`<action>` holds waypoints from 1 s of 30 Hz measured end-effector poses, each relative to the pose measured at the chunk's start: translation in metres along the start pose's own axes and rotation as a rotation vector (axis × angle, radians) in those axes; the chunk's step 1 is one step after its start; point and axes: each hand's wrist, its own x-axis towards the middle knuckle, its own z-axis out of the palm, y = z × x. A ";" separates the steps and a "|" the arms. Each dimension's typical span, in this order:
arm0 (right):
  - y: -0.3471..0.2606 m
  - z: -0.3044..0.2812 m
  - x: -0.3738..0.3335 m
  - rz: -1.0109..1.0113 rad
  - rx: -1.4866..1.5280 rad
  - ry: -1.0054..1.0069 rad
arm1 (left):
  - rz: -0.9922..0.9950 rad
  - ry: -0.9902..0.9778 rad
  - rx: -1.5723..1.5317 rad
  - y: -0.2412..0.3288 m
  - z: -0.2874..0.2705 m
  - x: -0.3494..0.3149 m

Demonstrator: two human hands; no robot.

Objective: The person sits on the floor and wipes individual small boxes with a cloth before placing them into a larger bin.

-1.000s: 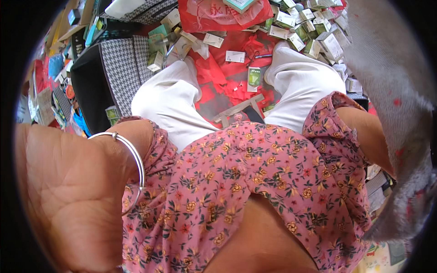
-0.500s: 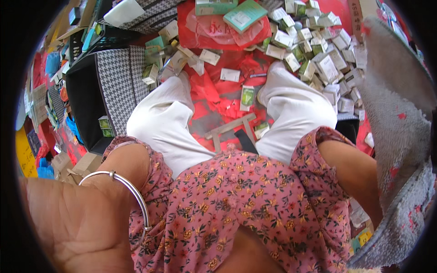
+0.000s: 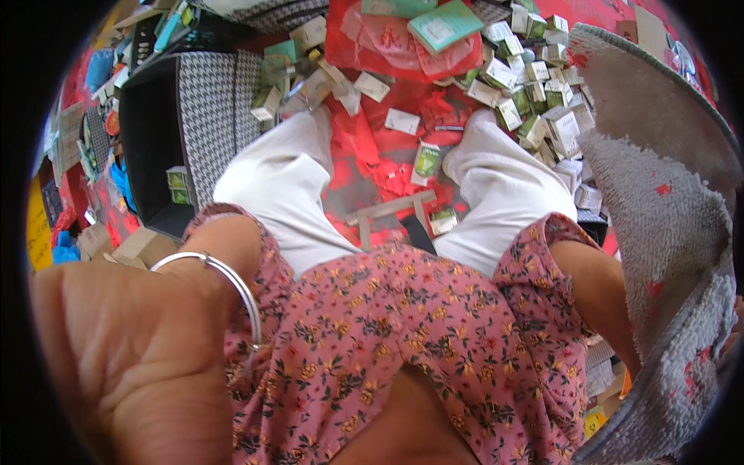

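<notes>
Hands first: left hand (image 3: 139, 356) sits palm toward the camera, fingers lost at the rim, so can't tell if it's open or closed; cardboard box (image 3: 143, 249) shows just above it, contents not visible; next, a black bin (image 3: 147, 155) with a houndstooth side, and I'd call it barely filled, just a few small green boxes (image 3: 178, 184) inside; mid-frame, a red plastic bag (image 3: 349, 54) with teal boxes (image 3: 444, 27) on top, no clue what's in it; loose cartons (image 3: 426, 163) lie between the white trouser legs (image 3: 283, 186); then a big heap of small boxes (image 3: 535, 85), so way more stuff is out than in; far right, grey cloth (image 3: 666, 232) with red specks is up in front of the right forearm, not laid down yet; right hand (image 3: 732, 329) is mostly hidden behind it, can't tell its grip
</notes>
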 end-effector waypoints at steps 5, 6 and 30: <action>-0.001 -0.007 0.001 0.004 -0.061 0.058 | 0.053 0.029 -0.005 -0.012 0.005 0.001; 0.000 -0.011 0.000 0.017 -0.076 0.059 | 0.060 0.035 -0.013 -0.016 0.008 0.001; 0.267 -0.111 -0.140 1.247 -0.924 -0.756 | -1.139 -1.220 0.126 -0.122 0.052 -0.177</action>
